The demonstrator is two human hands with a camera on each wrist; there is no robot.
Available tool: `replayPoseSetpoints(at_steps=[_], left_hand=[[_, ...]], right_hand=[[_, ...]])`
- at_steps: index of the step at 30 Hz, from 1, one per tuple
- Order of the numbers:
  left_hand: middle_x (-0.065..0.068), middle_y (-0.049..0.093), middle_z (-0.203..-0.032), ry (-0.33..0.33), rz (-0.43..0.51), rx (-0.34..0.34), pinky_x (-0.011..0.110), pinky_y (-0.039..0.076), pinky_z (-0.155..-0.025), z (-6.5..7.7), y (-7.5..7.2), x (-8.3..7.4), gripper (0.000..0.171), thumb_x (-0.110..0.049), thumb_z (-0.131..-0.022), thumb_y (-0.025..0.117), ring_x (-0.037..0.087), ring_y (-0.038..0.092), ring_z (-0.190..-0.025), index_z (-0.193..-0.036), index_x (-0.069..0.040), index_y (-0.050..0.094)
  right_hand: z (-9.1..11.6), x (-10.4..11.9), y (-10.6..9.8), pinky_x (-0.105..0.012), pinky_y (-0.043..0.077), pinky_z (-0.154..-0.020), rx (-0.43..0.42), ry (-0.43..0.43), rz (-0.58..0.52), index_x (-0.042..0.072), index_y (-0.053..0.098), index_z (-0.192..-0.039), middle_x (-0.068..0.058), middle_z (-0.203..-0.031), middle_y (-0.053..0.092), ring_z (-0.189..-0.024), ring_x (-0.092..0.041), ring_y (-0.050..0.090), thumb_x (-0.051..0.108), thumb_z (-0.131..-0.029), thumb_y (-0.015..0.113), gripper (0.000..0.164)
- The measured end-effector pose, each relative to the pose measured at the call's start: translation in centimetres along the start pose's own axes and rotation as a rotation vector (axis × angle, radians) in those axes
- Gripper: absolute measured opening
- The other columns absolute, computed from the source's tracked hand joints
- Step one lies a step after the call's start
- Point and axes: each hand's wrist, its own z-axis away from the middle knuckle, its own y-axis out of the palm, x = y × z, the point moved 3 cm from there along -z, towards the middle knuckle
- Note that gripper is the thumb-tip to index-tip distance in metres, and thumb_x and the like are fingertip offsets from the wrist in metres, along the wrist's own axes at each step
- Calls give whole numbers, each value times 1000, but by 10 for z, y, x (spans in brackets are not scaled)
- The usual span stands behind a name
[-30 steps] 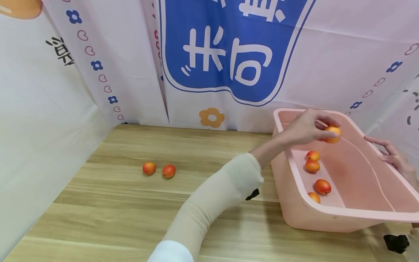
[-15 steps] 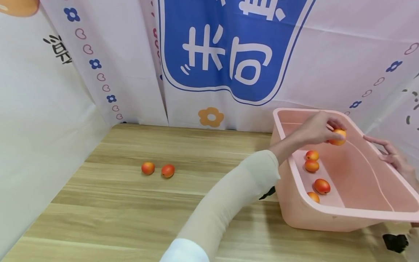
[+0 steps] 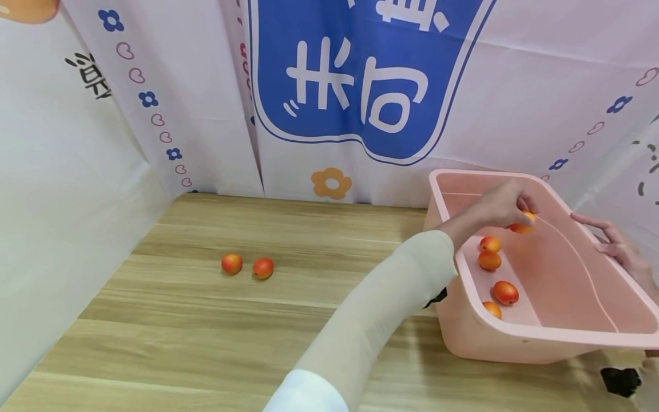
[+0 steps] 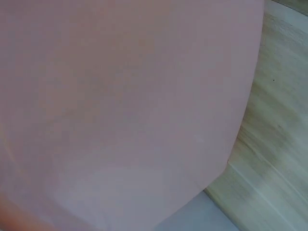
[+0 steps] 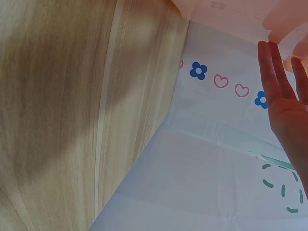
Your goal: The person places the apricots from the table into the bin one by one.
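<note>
The left hand, pinching one orange fruit inside the pink bin, had just gone slightly lower, while the right hand touched the bin with straight fingers, so placing seemed nearly done

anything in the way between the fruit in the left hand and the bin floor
Nothing visible: the left hand holds the fruit over the open bin. Four other fruits lie on the floor nearer the camera, apparently out of its way.
</note>
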Motion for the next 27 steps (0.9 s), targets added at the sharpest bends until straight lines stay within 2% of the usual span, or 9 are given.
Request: replayPoseSetpoints(at_steps=[5, 8, 13, 20, 23, 27], left_hand=[[-6, 63, -93, -19, -58, 42, 10, 52, -60, -2, 4, 1, 15, -9, -94, 76, 5, 61, -69, -108, -12, 75], [-5, 64, -92, -27, -96, 81, 13, 54, -61, -1, 6, 2, 15, -7, -95, 75, 9, 60, -64, -109, -11, 75], [-4, 65, -89, -75, -161, 160, 18, 58, -64, 0, 8, 4, 16, -6, -95, 74, 13, 58, -62, -110, -11, 76], [-2, 63, -85, -158, -242, 239, 23, 61, -70, -2, 7, 8, 14, -6, -94, 75, 12, 58, -65, -108, -10, 75], [-3, 61, -85, -173, -289, 254, 23, 61, -70, -4, 7, 10, 13, -6, -93, 75, 11, 58, -66, -105, -11, 74], [-4, 61, -89, -208, -324, 267, 22, 61, -72, -8, 7, 13, 22, -7, -93, 76, 11, 59, -68, -114, -13, 74]], right_hand=[[1, 0, 1, -21, 58, -61, 4, 9, -40, 5, 56, -145, -4, -135, 68, -80, -14, 73, -21, -90, 2, 82], [1, 0, 2, -22, 59, -62, -8, 9, -35, 5, 56, -145, -4, -135, 68, -84, -15, 74, -21, -91, 2, 80], [0, 1, 2, -21, 59, -63, -17, 13, -2, 7, 56, -146, -2, -136, 68, -88, -14, 74, -21, -93, 5, 79], [-2, 1, 3, -23, 61, -68, 5, 16, -53, 5, 54, -147, -5, -137, 67, -96, -16, 74, -20, -93, 3, 78], [1, 1, 4, -23, 60, -64, -31, 51, -24, 9, 52, -149, -4, -131, 70, -88, -15, 74, -17, -97, 7, 73], [5, 2, 6, -23, 60, -62, -43, 94, -17, 12, 48, -151, -4, -125, 72, -83, -15, 74, -12, -102, 8, 68]])
